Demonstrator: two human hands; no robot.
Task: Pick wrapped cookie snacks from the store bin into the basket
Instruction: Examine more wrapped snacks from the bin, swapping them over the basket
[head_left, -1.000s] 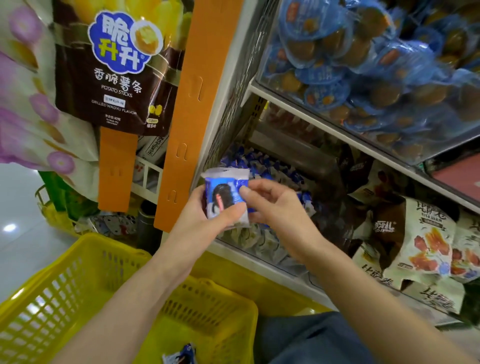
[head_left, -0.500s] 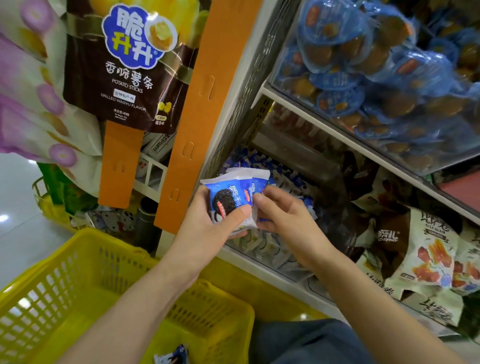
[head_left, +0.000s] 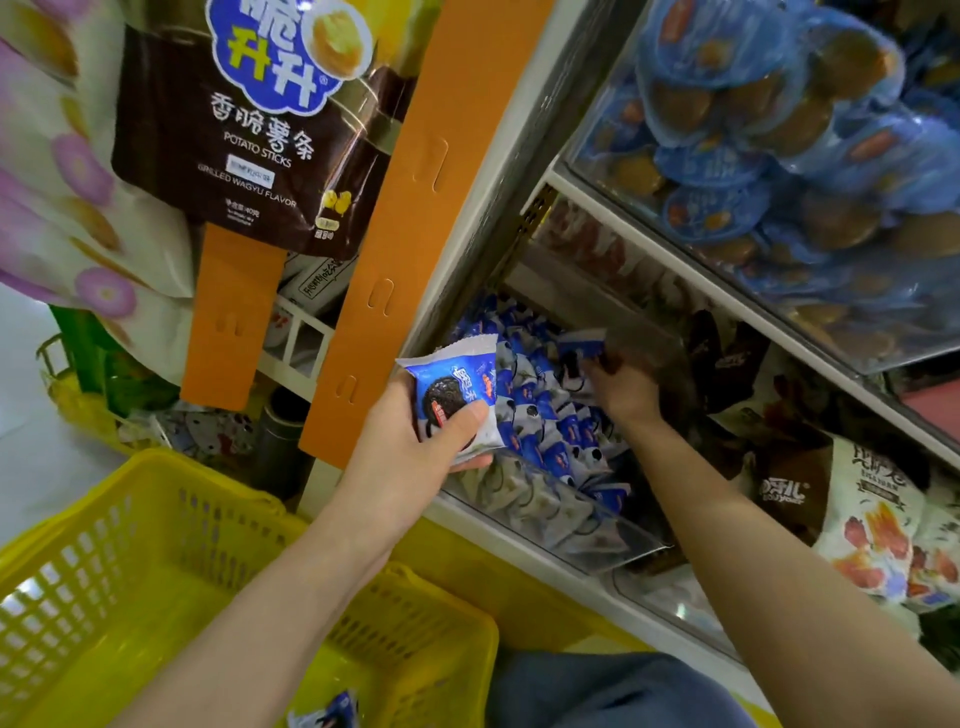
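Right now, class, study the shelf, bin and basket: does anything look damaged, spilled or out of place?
Nothing stands out. The wrapped cookie packs lie jumbled in the clear bin, as loose stock does; none looks torn or spilled. The pack in the left hand is intact, and another pack lies inside the yellow basket.

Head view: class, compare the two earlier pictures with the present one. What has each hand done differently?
The right hand let go of the wrapped cookie snack and reached rightwards, deeper into the store bin; blur hides whether it grips a packet there. The left hand still holds the snack in front of the bin. The yellow basket stays below.
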